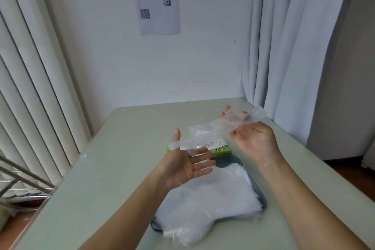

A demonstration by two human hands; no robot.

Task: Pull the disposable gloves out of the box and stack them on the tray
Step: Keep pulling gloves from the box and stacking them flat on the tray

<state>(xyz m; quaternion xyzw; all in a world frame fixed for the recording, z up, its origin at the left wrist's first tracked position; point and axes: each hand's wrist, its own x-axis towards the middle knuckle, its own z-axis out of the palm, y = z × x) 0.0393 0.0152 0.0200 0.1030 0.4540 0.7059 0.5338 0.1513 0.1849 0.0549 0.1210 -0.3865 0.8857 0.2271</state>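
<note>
A clear disposable glove [211, 130] stretches in the air between my two hands, above the box. My left hand [188, 166] is palm up with straight fingers, and one end of the glove lies over its thumb and fingertips. My right hand [253, 138] is also palm up, fingers spread, with the other end draped over them. The green glove box [221, 150] lies on the table just behind the tray, partly hidden by the glove. The grey-blue tray [262, 199] holds a loose pile of clear gloves [209, 195] that spills over its near edge.
The pale green table [113, 168] runs back to a white wall. Blinds hang along the left side, and curtains [284, 46] hang at the back right corner. A metal rack [24, 182] stands off the table's left edge.
</note>
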